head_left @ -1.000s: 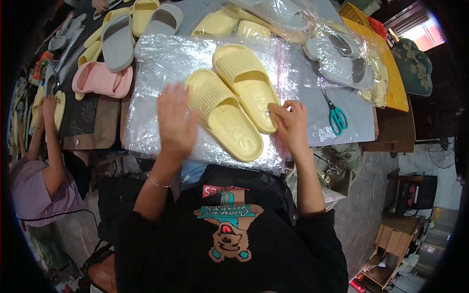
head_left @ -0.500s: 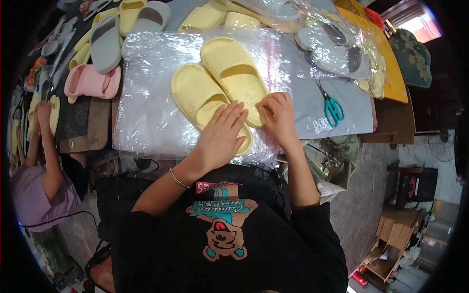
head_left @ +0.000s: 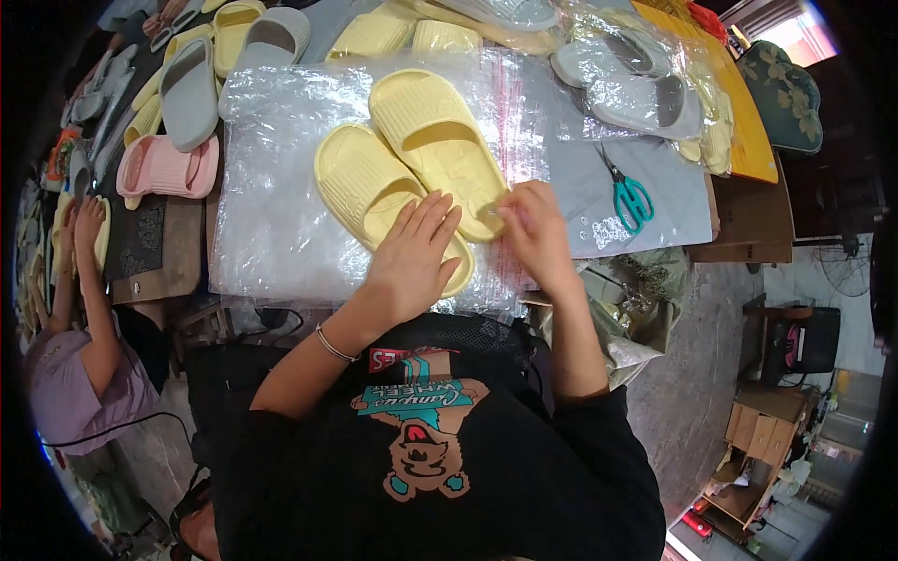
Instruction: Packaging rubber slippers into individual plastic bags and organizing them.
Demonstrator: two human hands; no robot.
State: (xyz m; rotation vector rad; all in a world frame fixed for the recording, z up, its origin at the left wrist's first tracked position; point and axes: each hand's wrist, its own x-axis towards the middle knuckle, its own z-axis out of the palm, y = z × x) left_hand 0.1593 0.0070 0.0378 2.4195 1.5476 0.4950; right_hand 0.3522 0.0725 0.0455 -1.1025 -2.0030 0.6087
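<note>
Two pale yellow slippers lie side by side at a slant on a stack of clear plastic bags (head_left: 267, 206). My left hand (head_left: 412, 252) rests flat with fingers stretched over the heel half of the left slipper (head_left: 360, 173), its fingertips reaching the edge of the other. Just beside the heel of the right slipper (head_left: 435, 117) is my right hand (head_left: 538, 234), its thumb and forefinger pinched together. A tiny light speck shows near those fingertips, too small to name. To the right, teal-handled scissors (head_left: 632, 201) lie on the grey table cover.
Bagged grey slippers (head_left: 645, 93) lie at the back right, near a yellow-orange board (head_left: 739, 131). At the left are a pink slipper (head_left: 168, 166) and a grey slipper (head_left: 187, 93). Another person (head_left: 89, 346) handles slippers at the far left. An open sack (head_left: 627, 309) stands below the table edge.
My right hand has drawn slightly away from the slipper's heel, its fingers still pinched. My left hand stays flat on the left slipper. The whole view has shifted a little.
</note>
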